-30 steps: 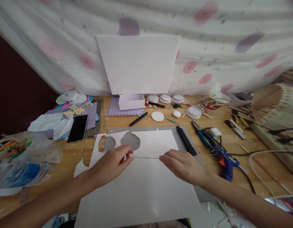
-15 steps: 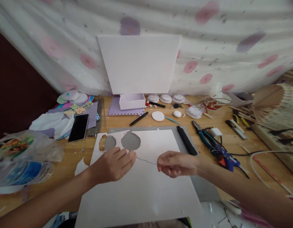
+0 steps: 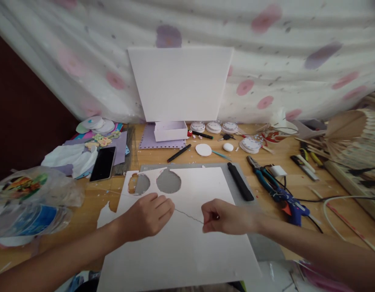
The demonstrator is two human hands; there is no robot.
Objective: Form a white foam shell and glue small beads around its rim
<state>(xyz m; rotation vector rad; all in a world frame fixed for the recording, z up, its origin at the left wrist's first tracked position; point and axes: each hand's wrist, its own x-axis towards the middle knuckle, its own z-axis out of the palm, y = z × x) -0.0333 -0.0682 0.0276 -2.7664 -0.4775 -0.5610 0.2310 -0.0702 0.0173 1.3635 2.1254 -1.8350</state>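
Observation:
A thin, dark twisted wire (image 3: pixel 189 215) stretches between my two hands above a white foam board (image 3: pixel 181 255). My left hand (image 3: pixel 151 214) is closed on the wire's left end, its knuckles up. Thumb and fingers of my right hand (image 3: pixel 222 217) pinch the right end, with a small gap showing in the curled fingers. The board has two cut-out holes near its far left edge, through which a grey cutting mat (image 3: pixel 169 181) shows. A thin pale strand (image 3: pixel 114 192) runs out to the left behind my left hand.
Pliers (image 3: pixel 262 175), a blue glue gun (image 3: pixel 292 207) and a black marker (image 3: pixel 240 181) lie right. A phone (image 3: pixel 102 163) and plastic bags (image 3: pixel 38 188) are left. Behind stand a small white box (image 3: pixel 170 132) and an upright white panel (image 3: pixel 181 85).
Both hands have moved slightly down, toward me. My right hand has turned, its fingers now curled into a pinch. The wire slopes down a little more to the right.

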